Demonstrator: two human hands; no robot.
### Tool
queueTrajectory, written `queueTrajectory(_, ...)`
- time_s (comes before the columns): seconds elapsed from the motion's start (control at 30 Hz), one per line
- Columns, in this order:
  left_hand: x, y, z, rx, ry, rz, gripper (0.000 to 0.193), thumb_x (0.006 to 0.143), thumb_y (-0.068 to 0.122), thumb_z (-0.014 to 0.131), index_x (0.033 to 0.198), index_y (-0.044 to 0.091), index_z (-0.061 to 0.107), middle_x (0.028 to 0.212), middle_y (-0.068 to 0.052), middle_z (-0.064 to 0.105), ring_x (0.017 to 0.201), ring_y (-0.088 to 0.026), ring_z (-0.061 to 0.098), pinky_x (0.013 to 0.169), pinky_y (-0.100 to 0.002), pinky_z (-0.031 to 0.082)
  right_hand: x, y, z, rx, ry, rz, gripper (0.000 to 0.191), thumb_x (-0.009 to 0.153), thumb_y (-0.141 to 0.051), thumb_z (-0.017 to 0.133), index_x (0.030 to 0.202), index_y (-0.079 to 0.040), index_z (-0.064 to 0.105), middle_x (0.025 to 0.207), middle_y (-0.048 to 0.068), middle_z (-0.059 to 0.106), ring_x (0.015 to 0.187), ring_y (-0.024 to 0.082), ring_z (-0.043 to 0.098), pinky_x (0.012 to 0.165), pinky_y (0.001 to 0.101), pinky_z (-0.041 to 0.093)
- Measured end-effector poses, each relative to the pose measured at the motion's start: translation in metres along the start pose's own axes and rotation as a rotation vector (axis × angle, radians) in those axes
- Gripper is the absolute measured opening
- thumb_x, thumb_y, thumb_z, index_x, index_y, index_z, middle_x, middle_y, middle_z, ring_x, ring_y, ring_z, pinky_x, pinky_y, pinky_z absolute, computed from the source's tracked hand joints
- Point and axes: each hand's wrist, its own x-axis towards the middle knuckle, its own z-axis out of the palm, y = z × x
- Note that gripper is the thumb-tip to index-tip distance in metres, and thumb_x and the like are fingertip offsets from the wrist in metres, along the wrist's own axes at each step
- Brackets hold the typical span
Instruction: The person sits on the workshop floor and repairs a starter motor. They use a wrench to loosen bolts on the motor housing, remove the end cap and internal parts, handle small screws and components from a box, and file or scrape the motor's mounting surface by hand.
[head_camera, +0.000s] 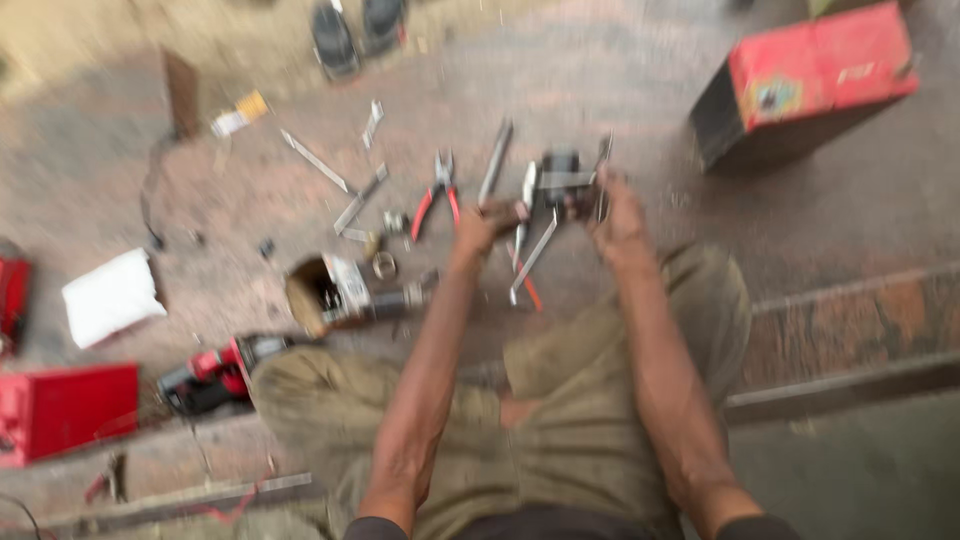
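The picture is motion-blurred. My left hand (478, 228) is closed around a dark-handled tool (505, 212) whose metal shaft points up and away. My right hand (615, 212) grips a dark metal machine part (565, 182) held just above the floor in front of my knees. Both hands are close together, about a hand's width apart. A flat metal strip (533, 256) and an orange-handled screwdriver (527, 288) lie under them.
On the floor lie red-handled pliers (436, 196), loose metal strips (318, 160), an opened motor housing (335, 292), a red power tool (215, 375), a white cloth (110, 296), red boxes (810, 75) (65, 410) and sandals (355, 30). A stone step edge (850, 300) runs at right.
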Motion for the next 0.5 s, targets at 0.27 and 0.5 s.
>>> queueTrajectory(0.27, -0.147, 0.073, -0.018, -0.42, -0.006, 0.152, 0.034, 0.095, 0.027, 0.071, 0.111, -0.002, 0.075, 0.092, -0.008, 0.074, 0.079, -0.013, 0.072, 0.071, -0.033, 0.067, -0.178, -0.03, 0.059, -0.596, -0.288, -0.346, 0.024, 0.116, -0.025, 0.048, 0.125, -0.002, 0.05, 0.113, 0.024, 0.074, 0.094, 0.025, 0.072, 0.079, 0.033, 0.052)
queueTrajectory(0.5, -0.207, 0.091, -0.033, -0.345, 0.039, 0.248, 0.033, 0.101, 0.028, 0.07, 0.107, -0.004, 0.075, 0.081, -0.008, 0.068, 0.064, -0.009, 0.061, 0.05, -0.028, 0.057, -0.259, 0.002, 0.097, -0.756, -0.398, -0.457, 0.031, 0.117, -0.028, 0.051, 0.131, 0.0, 0.052, 0.108, 0.022, 0.074, 0.086, 0.017, 0.067, 0.079, 0.0265, 0.05)
